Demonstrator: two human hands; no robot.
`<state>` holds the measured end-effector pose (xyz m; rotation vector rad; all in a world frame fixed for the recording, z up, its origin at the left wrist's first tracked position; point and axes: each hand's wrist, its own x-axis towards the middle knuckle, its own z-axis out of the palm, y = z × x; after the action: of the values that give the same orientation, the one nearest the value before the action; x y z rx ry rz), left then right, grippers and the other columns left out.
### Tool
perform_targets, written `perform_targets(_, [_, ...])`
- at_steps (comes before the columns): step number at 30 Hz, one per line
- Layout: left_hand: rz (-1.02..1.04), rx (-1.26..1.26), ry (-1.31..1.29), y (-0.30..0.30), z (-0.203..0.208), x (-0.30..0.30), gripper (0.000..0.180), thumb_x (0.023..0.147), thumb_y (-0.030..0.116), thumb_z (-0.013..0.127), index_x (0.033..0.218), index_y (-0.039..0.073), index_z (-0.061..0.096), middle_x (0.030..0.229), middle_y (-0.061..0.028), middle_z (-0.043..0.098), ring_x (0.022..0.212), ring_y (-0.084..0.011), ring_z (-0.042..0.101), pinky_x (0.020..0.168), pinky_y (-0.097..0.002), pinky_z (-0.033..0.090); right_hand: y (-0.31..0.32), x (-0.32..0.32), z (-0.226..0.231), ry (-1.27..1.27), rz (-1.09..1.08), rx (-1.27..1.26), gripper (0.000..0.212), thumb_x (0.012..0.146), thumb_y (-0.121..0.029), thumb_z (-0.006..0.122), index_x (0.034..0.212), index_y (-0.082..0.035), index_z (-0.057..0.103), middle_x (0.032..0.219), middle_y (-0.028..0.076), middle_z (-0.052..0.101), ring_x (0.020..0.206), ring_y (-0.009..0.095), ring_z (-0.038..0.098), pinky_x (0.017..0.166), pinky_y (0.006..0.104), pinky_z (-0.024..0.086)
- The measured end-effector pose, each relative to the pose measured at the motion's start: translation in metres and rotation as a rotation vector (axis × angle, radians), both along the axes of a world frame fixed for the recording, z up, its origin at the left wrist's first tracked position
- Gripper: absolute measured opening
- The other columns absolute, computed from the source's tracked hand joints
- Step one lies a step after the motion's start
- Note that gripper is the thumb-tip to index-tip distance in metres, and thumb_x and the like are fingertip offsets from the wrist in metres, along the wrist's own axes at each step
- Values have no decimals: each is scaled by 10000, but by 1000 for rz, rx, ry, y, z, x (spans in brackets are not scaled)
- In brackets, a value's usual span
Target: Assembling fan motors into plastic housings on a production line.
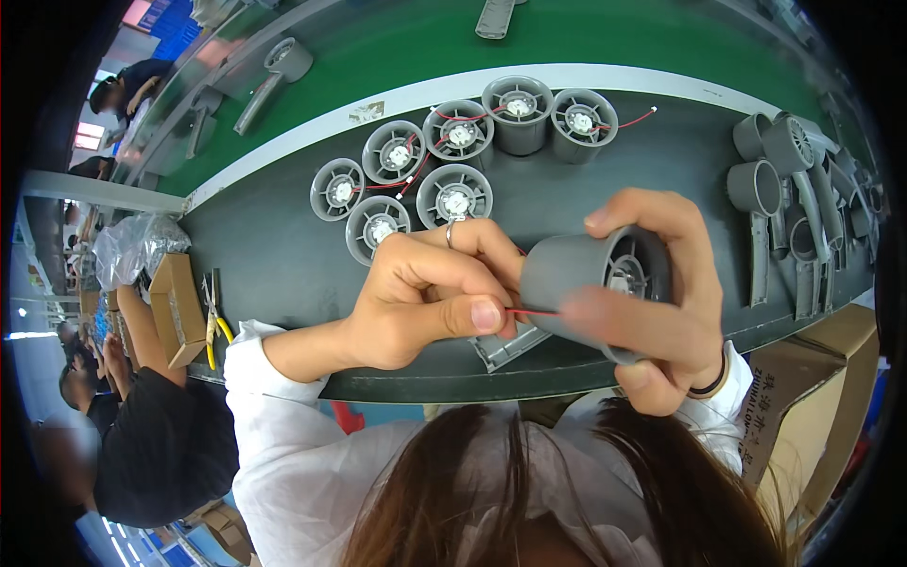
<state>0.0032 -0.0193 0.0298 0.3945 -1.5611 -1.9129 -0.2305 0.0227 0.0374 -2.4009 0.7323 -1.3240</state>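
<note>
My right hand (680, 302) is wrapped round a grey cylindrical fan housing (572, 269), which lies tilted with its spoked end toward the right. One finger of that hand is blurred. A thin red-and-black wire (534, 311) runs from the housing to my left hand (425, 298), which pinches it between thumb and fingers. Beneath the housing lies a grey plastic handle shell (510, 350), partly covered. Beyond my hands several similar housings (456, 194) stand upright on the dark table, with white centres and some red wires trailing out.
Grey housings and handle parts (803, 189) are piled at the right. Pliers with yellow grips (215, 326) and a small cardboard box (179, 307) lie at the left. A green conveyor belt (397, 61) runs behind. A large carton (803, 406) stands at the right. A co-worker (170, 444) sits at the left.
</note>
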Motion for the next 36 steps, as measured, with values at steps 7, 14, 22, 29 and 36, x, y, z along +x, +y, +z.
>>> perform_targets(7, [-26,-24,-79,3,-3,-3,250,843,164,667,820,-85,669,942,-186,578,693,-188,586,629,-278,494,7,9,-6,-29,-107,-50,206,769,-191,567,885,-41,647,1077,247,456,837,288,529,669,350,477])
perform_targets(14, [-95,-163,-173,8,-3,-11,196,882,82,581,946,-93,641,1072,-234,591,872,-236,629,767,-315,517,5,-4,7,42,-132,-12,111,643,-116,667,671,-13,635,969,206,479,790,291,570,659,326,501])
perform_targets(22, [106,-981,-523,28,-26,-24,571,724,85,699,1234,-57,484,1279,-244,475,958,-360,594,783,-385,501,-2,-30,13,90,-450,-35,223,465,-20,644,687,-36,629,900,155,495,701,223,547,597,282,475])
perform_targets(29, [78,-1002,-636,36,-33,-24,550,723,107,695,1192,-72,471,1080,-243,529,854,-345,612,666,-375,531,21,-11,14,320,-711,174,140,579,58,601,709,14,574,913,98,485,660,149,520,619,231,406])
perform_targets(36, [247,-1157,-549,50,-49,-25,520,666,103,731,1131,-30,542,1071,-184,535,701,-264,608,551,-327,512,52,17,20,338,-910,399,140,610,63,586,740,10,590,884,89,498,660,156,496,606,250,402])
